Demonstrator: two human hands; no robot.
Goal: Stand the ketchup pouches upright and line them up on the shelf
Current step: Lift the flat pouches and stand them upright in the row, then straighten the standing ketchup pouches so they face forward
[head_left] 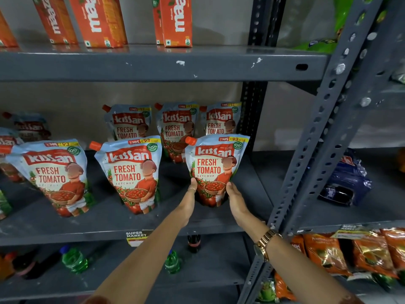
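Far left of the shelf (109,218) is a mess to read: a couple of blurry pouches (28,128) sit back there, cut off by the frame edge, and I can't tell if they're standing or slumped. Next along the front edge, the left pouch (54,174) stands with its long axis up but leans left, its orange cap hidden off to the side. The middle pouch (131,172) stands too, cap at its top left corner, also tipped a bit left. Behind them a back row (175,126) of three pouches stands against the wall, their lower halves hidden by the front ones.

Near the shelf's right end, by the post (311,150), is the right pouch (215,167): upright, label facing out, cap at the top left, long axis pretty much straight up.

The left hand (189,194) presses flat on that pouch's lower left edge, a ring (192,189) showing, and the right hand (235,198) on the lower right edge. The fingers on both sides are mostly hidden behind the pouch, but they clasp it between them. A watch (266,243) is on the right wrist.

Cartons (175,20) above are cut off at the top, and the bottles (74,260) below are dim.
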